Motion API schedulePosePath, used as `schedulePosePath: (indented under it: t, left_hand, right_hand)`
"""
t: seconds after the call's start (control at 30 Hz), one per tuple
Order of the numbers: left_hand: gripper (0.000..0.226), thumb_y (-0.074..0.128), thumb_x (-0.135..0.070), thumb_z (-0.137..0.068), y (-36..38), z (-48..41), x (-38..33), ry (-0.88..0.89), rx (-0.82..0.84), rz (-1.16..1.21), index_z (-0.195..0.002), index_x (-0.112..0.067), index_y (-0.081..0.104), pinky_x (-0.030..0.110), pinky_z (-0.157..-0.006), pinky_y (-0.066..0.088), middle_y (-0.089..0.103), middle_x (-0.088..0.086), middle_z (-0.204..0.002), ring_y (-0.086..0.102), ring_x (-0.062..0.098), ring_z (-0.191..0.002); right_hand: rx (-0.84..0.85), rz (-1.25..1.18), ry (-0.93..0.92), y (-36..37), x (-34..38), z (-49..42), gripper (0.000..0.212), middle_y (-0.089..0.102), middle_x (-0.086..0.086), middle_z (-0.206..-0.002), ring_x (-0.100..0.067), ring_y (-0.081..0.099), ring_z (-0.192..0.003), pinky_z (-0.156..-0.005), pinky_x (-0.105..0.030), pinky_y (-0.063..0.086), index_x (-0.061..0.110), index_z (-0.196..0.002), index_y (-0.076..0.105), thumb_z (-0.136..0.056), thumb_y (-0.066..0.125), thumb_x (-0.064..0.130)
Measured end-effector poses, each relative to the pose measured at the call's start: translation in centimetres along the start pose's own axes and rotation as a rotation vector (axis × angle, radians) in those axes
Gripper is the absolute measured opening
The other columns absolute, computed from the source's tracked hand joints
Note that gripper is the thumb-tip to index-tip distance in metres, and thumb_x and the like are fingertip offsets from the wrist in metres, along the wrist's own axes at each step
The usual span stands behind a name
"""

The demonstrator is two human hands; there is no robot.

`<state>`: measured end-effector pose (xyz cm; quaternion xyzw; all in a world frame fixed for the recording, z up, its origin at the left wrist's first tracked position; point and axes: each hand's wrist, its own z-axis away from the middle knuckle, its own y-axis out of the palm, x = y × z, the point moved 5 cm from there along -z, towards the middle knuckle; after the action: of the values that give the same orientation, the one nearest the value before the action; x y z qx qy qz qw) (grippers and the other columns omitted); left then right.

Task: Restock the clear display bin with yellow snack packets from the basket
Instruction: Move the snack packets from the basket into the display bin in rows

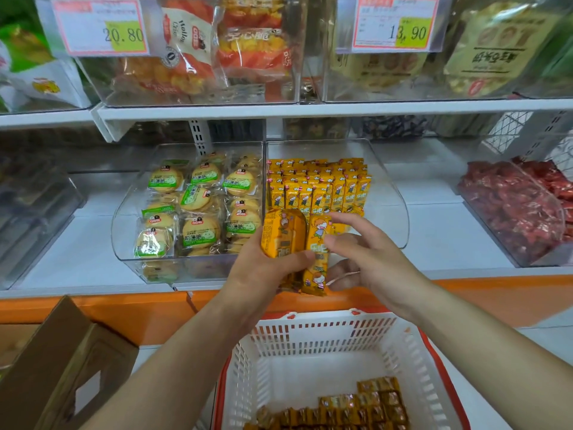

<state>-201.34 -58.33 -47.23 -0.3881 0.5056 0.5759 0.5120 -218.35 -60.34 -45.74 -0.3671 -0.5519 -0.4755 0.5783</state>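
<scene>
My left hand [263, 268] grips a bunch of yellow snack packets [283, 235] in front of the clear display bin [390, 212]. My right hand [366, 252] pinches one upright yellow packet [317, 256] at the right edge of that bunch, thumb behind it and fingers over its front. Rows of the same yellow packets [319, 184] stand inside the bin. Below, a white basket [325, 336] with red handles holds more yellow packets [356, 408] on its floor.
A clear bin of round biscuits in green-labelled wrappers [198, 206] sits left of the display bin. A bin of red sweets [521, 206] stands to the right. An open cardboard box [62, 367] is at lower left. Upper shelf bins carry price tags.
</scene>
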Motion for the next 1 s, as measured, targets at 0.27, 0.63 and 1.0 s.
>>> schedulePosePath:
  t: [0.27, 0.63, 1.0]
  left_hand:
    - [0.053, 0.088, -0.044, -0.072, 0.3, -0.3, -0.3, -0.024, -0.086, -0.225, -0.118, -0.028, 0.065, 0.042, -0.078, 0.06, 0.078, -0.002, -0.096, 0.077, 0.02, -0.088]
    - [0.055, 0.08, -0.021, -0.083, 4.0, -8.7, -3.3, 0.176, -0.082, -1.026, -0.131, -0.03, 0.053, 0.017, -0.055, 0.044, 0.065, -0.013, -0.093, 0.062, 0.011, -0.074]
    - [0.045, 0.071, -0.056, -0.085, 6.4, -15.6, -0.1, 0.026, 0.274, -1.63, -0.117, -0.025, 0.066, 0.04, -0.087, 0.056, 0.066, -0.004, -0.111, 0.062, 0.02, -0.101]
  right_hand:
    - [-0.207, 0.078, -0.129, -5.4, 2.2, -0.9, 0.03, 0.068, -0.003, -0.082, -0.018, 0.072, -0.072, -0.057, -0.033, 0.057, 0.022, -0.11, 0.06, -0.082, 0.07, 0.017]
    - [-0.499, -0.024, -0.166, -13.8, 1.9, -1.8, 0.027, 0.069, 0.009, -0.069, -0.009, 0.068, -0.059, -0.048, -0.026, 0.053, 0.023, -0.114, 0.054, -0.092, 0.061, 0.008]
    - [-0.507, 0.085, -0.166, -15.2, 0.5, -2.1, 0.029, 0.069, -0.003, -0.098, -0.018, 0.072, -0.076, -0.055, -0.025, 0.053, 0.028, -0.114, 0.055, -0.089, 0.067, 0.02]
